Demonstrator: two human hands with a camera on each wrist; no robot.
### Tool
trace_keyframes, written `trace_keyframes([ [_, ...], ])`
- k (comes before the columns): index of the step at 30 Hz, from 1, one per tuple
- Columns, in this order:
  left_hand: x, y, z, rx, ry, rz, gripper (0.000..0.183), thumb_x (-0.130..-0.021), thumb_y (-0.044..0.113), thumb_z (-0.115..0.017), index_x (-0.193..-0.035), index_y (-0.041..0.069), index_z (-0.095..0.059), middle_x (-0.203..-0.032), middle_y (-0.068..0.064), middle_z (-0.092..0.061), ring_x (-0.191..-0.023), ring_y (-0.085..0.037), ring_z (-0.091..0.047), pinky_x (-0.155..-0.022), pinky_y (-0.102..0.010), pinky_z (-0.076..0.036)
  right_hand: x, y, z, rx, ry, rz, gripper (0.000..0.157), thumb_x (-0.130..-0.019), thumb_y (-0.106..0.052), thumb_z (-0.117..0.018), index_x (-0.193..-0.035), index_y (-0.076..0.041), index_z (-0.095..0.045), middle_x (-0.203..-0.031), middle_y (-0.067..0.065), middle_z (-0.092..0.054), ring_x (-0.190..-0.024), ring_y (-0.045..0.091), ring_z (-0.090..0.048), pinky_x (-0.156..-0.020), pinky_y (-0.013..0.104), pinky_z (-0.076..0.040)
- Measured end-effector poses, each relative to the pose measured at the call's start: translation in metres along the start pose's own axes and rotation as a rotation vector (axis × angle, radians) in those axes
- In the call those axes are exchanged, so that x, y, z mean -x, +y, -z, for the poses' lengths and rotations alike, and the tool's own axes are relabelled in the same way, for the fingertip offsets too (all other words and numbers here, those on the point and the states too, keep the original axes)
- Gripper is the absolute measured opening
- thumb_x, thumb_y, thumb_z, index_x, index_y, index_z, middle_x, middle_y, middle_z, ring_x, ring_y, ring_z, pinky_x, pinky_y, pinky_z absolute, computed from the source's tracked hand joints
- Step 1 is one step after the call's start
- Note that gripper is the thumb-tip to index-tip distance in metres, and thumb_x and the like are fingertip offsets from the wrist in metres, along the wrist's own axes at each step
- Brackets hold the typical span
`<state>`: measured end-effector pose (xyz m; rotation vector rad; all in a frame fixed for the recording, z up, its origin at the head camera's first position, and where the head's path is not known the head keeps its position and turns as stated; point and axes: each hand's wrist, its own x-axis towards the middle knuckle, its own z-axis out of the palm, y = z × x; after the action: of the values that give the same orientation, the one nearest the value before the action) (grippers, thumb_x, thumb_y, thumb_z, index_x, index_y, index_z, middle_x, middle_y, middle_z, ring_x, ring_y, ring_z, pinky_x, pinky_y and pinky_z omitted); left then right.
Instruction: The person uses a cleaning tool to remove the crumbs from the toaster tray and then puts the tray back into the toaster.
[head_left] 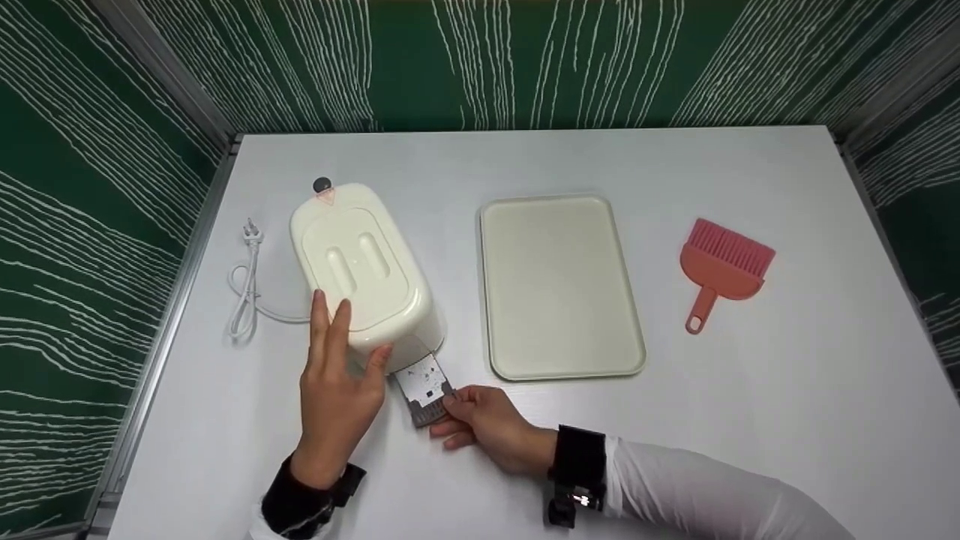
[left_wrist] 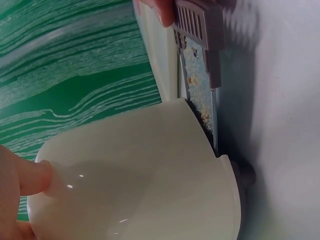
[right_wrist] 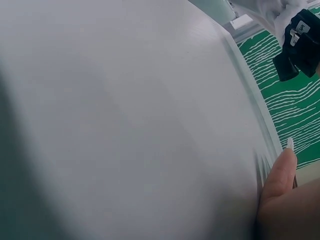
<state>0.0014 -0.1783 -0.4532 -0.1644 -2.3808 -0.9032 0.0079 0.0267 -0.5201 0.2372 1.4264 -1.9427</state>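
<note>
A cream toaster (head_left: pixel 360 255) with a lid over its top stands at the left of the table. From its near end a crumb tray (head_left: pixel 422 382) sticks partly out, grey at its front. Crumbs (left_wrist: pixel 195 82) lie on it in the left wrist view. My right hand (head_left: pixel 487 420) pinches the tray's grey front between thumb and fingers. My left hand (head_left: pixel 337 382) rests on the toaster's near left corner, fingers extended along the top and thumb (left_wrist: pixel 35 175) against the end wall. In the right wrist view, my right hand mostly hides the tray.
Right of the toaster lies a shallow cream rectangular tray (head_left: pixel 562 289). Farther right is a small red dustpan with a pink brush (head_left: pixel 724 266). The toaster's white cord and plug (head_left: pixel 250 285) lie bundled on its left, near the table's left edge.
</note>
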Motion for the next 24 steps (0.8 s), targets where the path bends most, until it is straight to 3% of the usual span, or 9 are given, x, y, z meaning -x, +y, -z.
trace_keyframes([
  [24, 0.0, 0.002, 0.002, 0.011, -0.023, 0.034, 0.076, -0.085, 0.008, -0.087, -0.15, -0.006, -0.05, -0.166, -0.027, -0.029, -0.143, -0.051, -0.041, -0.097, -0.063, -0.052, 0.016, 0.0, 0.006, -0.029, 0.0, -0.02, 0.012, -0.102, -0.007, -0.065, -0.104, 0.005, -0.063, -0.101, 0.021, -0.077, -0.076, 0.018, -0.076, -0.07, 0.03, -0.063],
])
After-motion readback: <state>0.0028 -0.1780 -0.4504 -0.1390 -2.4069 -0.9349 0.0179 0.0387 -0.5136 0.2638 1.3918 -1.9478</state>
